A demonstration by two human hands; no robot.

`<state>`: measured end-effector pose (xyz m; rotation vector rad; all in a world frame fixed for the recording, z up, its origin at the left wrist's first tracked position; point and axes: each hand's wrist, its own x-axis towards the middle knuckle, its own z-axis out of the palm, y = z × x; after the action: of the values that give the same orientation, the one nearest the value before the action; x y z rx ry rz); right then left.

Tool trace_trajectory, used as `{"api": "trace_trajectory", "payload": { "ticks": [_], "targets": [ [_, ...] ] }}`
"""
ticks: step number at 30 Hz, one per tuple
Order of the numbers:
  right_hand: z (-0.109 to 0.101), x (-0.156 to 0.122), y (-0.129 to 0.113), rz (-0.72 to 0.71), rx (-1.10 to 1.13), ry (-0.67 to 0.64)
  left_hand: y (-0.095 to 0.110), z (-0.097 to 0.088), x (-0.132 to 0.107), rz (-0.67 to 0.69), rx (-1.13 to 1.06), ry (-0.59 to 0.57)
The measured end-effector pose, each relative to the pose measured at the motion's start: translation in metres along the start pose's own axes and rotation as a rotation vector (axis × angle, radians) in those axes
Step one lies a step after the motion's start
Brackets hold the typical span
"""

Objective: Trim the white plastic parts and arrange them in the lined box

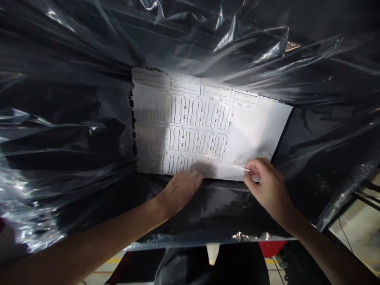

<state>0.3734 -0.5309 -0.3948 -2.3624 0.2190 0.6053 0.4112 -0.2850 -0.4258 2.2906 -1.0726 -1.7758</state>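
Observation:
A white sheet lies in front of me, with rows of flat, rectangular slotted white pieces across its left and middle part. My left hand rests over its near edge, fingers bent downward onto the lowest row; the fingertips are partly hidden and no held thing shows. Over the sheet's near right part, my right hand pinches a small thin white strip between thumb and forefinger. Faint small marks show on the sheet just beyond that hand.
Shiny clear plastic film over dark material surrounds the sheet on all sides, creased and reflective. Its near edge runs in front of my lap. Below are a red object, floor with yellow lines, and dark cables at right.

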Motion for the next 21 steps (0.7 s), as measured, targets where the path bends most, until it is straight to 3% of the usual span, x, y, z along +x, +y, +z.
{"api": "trace_trajectory", "payload": {
  "ticks": [2,6,12,16,21],
  "targets": [
    [-0.01,-0.004,0.007,-0.082,-0.146,0.046,0.001,-0.004,-0.001,-0.001,-0.017,-0.009],
    [-0.01,-0.002,0.024,-0.103,-0.226,-0.128,0.002,-0.002,-0.001,0.008,-0.031,-0.014],
    [0.015,0.033,0.028,0.162,-0.262,-0.073,0.006,0.007,0.003,-0.072,-0.014,0.041],
    [0.033,0.036,0.028,0.159,-0.34,-0.103,0.007,0.005,0.002,-0.123,-0.007,0.031],
    [0.053,0.017,0.027,0.135,-0.244,-0.241,0.003,0.007,-0.003,-0.158,0.017,0.038]
  ]
}}
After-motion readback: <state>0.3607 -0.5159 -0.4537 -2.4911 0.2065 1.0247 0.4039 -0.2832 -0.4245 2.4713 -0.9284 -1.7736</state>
